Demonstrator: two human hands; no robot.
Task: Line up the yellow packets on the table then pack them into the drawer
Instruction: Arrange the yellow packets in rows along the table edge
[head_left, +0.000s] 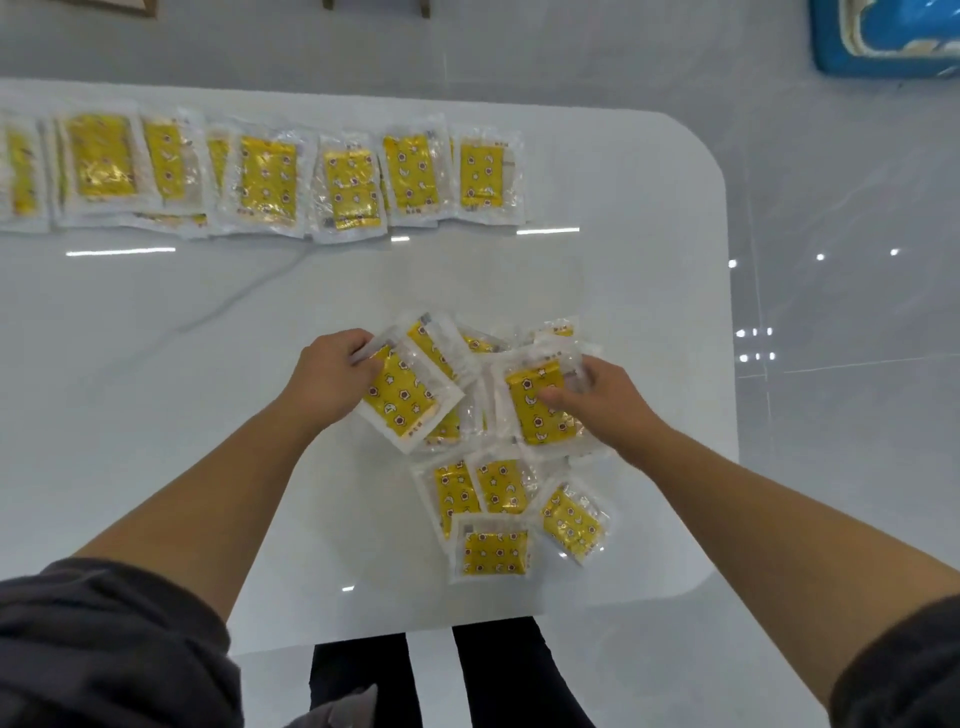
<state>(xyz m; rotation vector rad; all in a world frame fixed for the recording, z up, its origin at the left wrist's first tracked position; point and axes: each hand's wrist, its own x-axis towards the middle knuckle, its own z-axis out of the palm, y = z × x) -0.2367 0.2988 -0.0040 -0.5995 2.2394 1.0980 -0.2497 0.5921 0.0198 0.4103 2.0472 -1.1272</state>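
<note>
Left hand (332, 382) pinches a packet (400, 402); right hand (605, 408) grips a second packet (537, 415). Pile (493, 512) between and below hands on counter (156, 338); row (270, 176) well beyond. Best lifted singly, laid flat, unoverlapped, continuing the row.

Yellow packets (483, 176) with star-and-moon print in clear white-edged wrap; glossy white table (208, 364); dark grey sleeves (104, 649)
</note>
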